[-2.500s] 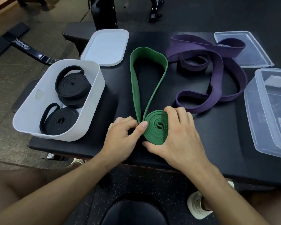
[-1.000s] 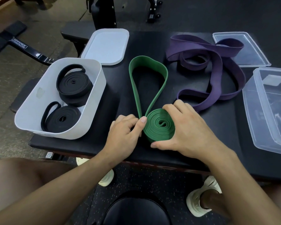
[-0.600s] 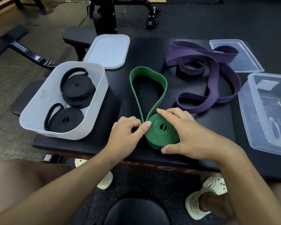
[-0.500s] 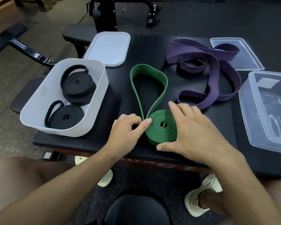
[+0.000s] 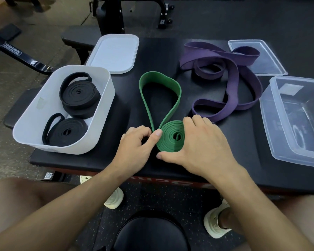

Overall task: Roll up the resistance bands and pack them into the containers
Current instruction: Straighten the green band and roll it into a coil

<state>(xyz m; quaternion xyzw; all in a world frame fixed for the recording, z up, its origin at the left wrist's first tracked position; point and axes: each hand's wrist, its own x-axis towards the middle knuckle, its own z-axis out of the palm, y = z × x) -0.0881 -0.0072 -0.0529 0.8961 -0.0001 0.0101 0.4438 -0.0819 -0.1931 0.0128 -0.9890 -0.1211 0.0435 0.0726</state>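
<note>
A green resistance band (image 5: 172, 136) lies partly rolled on the black bench pad, its loose loop running away from me. My right hand (image 5: 199, 147) cups the coil from the right and near side. My left hand (image 5: 136, 145) pinches the band with its thumb where the coil begins. Two rolled black bands (image 5: 79, 93) (image 5: 66, 132) sit in the white container (image 5: 105, 109) on the left. A loose purple band (image 5: 230, 82) sprawls at the back right. An empty clear container (image 5: 275, 127) stands on the right.
A white lid (image 5: 114, 53) lies behind the white container and a clear lid (image 5: 268, 62) behind the purple band. The black pad (image 5: 243, 142) ends at a near edge just under my wrists. Gym equipment (image 5: 111, 15) stands beyond, a stool (image 5: 150, 232) below.
The green coil has grown and rolled a little farther from me, shortening the loose loop. My right hand has shifted around the coil; my left thumb stays at the coil's left.
</note>
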